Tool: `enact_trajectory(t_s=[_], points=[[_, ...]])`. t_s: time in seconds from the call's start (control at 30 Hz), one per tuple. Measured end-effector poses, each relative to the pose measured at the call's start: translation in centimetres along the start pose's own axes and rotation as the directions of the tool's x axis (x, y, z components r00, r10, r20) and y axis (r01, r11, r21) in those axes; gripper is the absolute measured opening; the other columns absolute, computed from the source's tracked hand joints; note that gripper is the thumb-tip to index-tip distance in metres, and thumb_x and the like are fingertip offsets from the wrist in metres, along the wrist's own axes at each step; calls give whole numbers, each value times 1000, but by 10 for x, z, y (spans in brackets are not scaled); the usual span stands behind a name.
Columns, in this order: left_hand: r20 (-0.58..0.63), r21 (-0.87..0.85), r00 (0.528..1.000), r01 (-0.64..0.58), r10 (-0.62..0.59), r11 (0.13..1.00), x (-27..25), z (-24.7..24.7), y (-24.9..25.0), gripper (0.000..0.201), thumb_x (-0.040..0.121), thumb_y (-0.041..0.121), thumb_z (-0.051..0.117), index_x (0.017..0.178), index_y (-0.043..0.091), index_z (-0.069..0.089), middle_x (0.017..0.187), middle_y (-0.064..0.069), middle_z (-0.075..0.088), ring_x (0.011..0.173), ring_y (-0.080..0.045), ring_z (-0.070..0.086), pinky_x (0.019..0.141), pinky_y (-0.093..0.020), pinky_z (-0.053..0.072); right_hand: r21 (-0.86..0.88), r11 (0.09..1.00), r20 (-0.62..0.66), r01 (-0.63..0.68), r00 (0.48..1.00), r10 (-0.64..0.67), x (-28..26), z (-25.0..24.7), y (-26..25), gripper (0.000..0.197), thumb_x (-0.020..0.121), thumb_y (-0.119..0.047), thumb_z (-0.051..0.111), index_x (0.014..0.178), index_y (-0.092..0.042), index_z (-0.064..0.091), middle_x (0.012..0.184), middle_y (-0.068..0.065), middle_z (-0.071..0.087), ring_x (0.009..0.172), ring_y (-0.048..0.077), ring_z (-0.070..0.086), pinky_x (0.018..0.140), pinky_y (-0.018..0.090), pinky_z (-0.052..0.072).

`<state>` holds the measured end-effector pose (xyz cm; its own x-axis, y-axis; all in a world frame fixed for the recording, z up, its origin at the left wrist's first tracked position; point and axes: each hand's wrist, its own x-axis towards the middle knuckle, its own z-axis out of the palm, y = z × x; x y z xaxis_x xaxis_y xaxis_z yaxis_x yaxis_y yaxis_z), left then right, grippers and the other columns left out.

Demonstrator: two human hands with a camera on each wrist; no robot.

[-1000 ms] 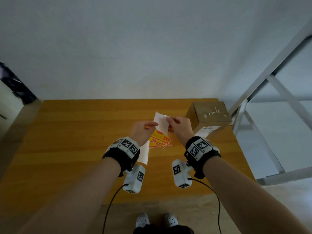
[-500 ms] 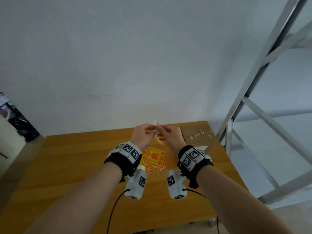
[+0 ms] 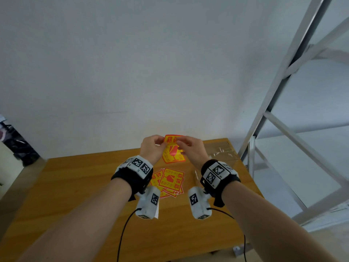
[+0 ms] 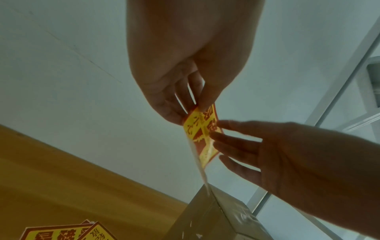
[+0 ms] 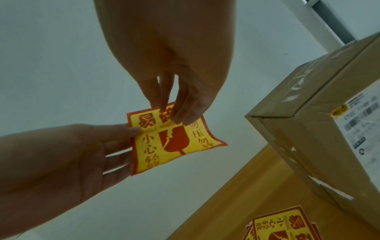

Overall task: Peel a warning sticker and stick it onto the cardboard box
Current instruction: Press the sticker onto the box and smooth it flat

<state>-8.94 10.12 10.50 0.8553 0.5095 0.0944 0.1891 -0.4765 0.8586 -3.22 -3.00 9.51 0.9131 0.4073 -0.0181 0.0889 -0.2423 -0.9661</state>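
A yellow and red warning sticker [image 3: 172, 151] hangs in the air above the wooden table [image 3: 75, 186], printed face toward me. My left hand [image 3: 162, 143] pinches its upper left corner [image 5: 133, 128]. My right hand [image 3: 179, 143] pinches its top edge [image 5: 179, 116] between thumb and fingers. From the left wrist the sticker [image 4: 202, 134] shows almost edge-on, with a white underside. The brown cardboard box [image 3: 221, 151] stands at the table's far right corner, just right of my right hand; a white shipping label [image 5: 362, 123] is on its side.
A pile of several more warning stickers [image 3: 170, 181] lies on the table below my hands. A grey metal rack frame [image 3: 279, 87] rises just right of the table. A white wall stands behind the table's far edge.
Both hands have risen with the sticker. It has turned from showing its white back to showing its printed face. My view has tilted up toward the wall.
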Motion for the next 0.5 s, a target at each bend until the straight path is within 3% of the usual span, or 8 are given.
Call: enact_trajectory(t_s=[0.07,0.13,0.23,0.37,0.5], points=[[17,-47,999,39,-39,998,4,-3,0,19,85,9,63,100,-1,70,101,-18,72,94,-31,68,88,-43,55,-75,997,-93,8,996,-15,3,-11,2,27,86,-17,64,111,-7,64,105,10,69,96,23,64,83,38,55],[42,-123,997,75,-71,990,8,-4,3,16,85,7,63,98,-2,68,98,-16,70,92,-30,67,87,-46,55,-98,995,-169,-9,986,-8,6,-22,3,36,83,-19,69,116,-7,59,106,5,65,94,19,61,80,31,53],[107,-209,991,103,-82,972,11,-3,12,18,87,1,61,103,-6,64,96,-13,65,90,-26,64,77,-36,58,-96,993,-199,-63,979,43,10,-39,5,42,81,-19,72,118,-6,57,101,2,60,92,16,58,77,26,48],[198,-211,979,84,-41,974,13,8,22,26,86,-2,60,113,-4,60,100,-10,62,91,-21,60,56,-13,55,-100,989,-162,-108,983,91,16,-59,15,29,80,-10,71,106,1,65,89,7,64,76,14,60,62,16,45],[238,-233,969,120,-63,965,16,29,26,30,84,-8,60,115,-6,57,99,-12,60,89,-23,59,52,-12,54,-129,981,-160,-147,979,126,19,-81,27,22,80,-6,69,100,4,69,85,9,66,72,14,59,69,25,46]])
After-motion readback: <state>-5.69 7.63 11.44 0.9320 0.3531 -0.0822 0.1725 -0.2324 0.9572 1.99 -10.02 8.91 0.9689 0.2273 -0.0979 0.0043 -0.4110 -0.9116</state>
